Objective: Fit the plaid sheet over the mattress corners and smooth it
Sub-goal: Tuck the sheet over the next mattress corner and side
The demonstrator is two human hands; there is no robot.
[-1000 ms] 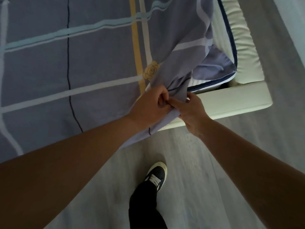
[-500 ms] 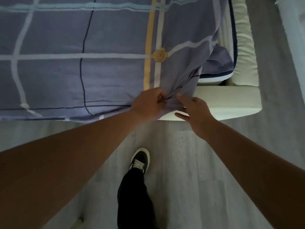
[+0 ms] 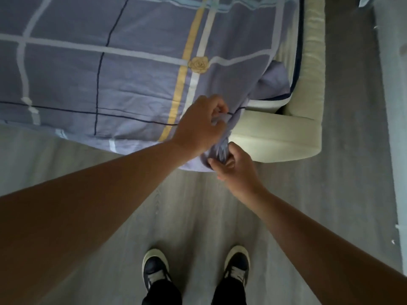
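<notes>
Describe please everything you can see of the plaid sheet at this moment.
The plaid sheet is a thin, lightly wrinkled grey-lavender cloth with white, yellow, pale blue and dark lines and a beige rose motif. It lies spread over the bed, its near edge hanging toward the floor. At the near right corner it is bunched into a twisted gather, not yet fitted: the left hand clutches it from above, the right hand grips the lower end. There the mattress corner shows uncovered.

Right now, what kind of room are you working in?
Most likely a bedroom: a cream padded bed frame, a plaid sheet spread over the mattress, and grey wood-look flooring beside the bed.
</notes>
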